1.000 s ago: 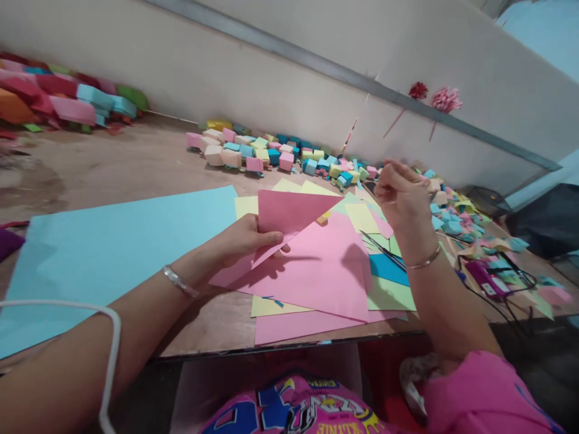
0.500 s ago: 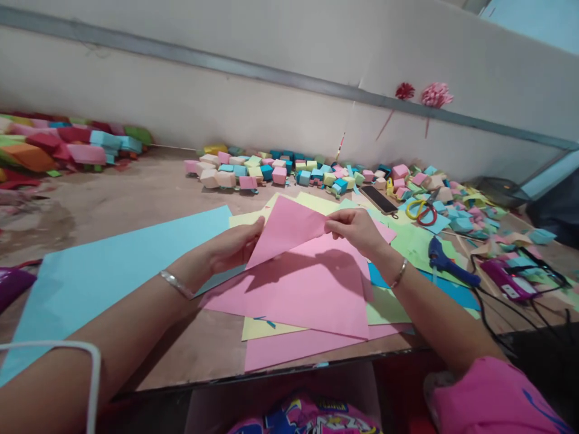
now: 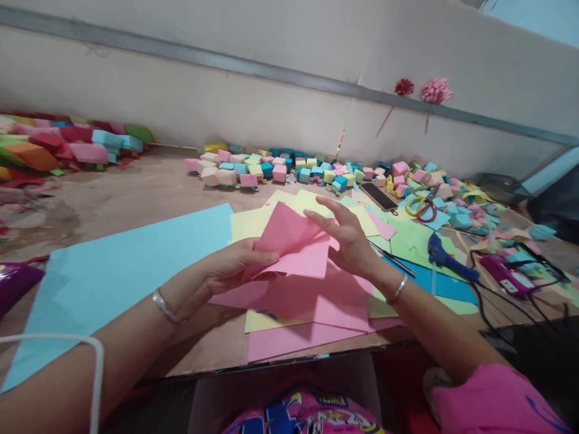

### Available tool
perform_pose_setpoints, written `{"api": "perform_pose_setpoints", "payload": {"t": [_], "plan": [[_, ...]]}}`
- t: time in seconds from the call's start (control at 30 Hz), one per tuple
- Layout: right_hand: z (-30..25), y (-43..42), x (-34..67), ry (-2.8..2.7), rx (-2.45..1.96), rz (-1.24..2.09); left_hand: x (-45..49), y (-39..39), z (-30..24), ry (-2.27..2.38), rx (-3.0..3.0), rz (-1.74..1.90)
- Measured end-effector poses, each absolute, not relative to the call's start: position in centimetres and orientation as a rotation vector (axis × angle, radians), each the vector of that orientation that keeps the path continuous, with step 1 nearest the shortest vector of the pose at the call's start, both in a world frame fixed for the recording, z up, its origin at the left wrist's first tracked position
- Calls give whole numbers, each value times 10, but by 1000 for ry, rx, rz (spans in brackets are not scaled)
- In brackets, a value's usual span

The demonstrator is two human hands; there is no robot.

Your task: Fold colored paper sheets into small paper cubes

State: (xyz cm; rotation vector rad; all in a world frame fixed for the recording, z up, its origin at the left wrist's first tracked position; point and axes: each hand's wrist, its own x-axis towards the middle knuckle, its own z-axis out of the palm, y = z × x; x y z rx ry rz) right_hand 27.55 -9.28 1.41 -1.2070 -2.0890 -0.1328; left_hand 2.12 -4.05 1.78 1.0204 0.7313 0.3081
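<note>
A folded pink paper (image 3: 301, 250) is held up over the table, its folds partly opened out. My left hand (image 3: 233, 262) grips its lower left side, thumb on top and fingers underneath. At the paper's right edge, my right hand (image 3: 350, 238) has its fingers stretched out and apart; whether its thumb touches the paper is hidden. Beneath both hands lies a larger pink sheet (image 3: 346, 310), shaded by them, on a stack with a yellow sheet (image 3: 271, 322). Dark slim tools (image 3: 395, 259) lie just right of my right hand.
Light blue card (image 3: 136, 265) covers the left. Several small paper boxes (image 3: 280, 172) line the back. Rightward are a phone (image 3: 379, 198), scissors (image 3: 423, 208), a blue glue gun (image 3: 447, 259) and a purple device (image 3: 509, 277) with black cables. A white cable (image 3: 97, 374) crosses my left forearm.
The pink paper has gone from a flat folded triangle to partly unfolded. My right hand has let go of its corner pinch and spread its fingers. The left hand has shifted slightly right.
</note>
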Motion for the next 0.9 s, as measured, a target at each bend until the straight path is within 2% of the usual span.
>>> {"api": "perform_pose_setpoints", "payload": {"t": [0.13,0.23,0.6,0.7,0.9], "plan": [[17,-110,259,-2077,-1125,-531,26,-50,16,753,1004,407],[17,-122,253,-2131,-1078,-641,27,-57,17,655,986,457],[13,-146,253,-2134,-974,-370,15,-107,22,738,990,615],[17,-153,253,-2031,-1029,-86,12,-113,20,761,1022,708],[6,-159,254,-1386,-1361,991,-11,-102,3,911,1370,901]]}}
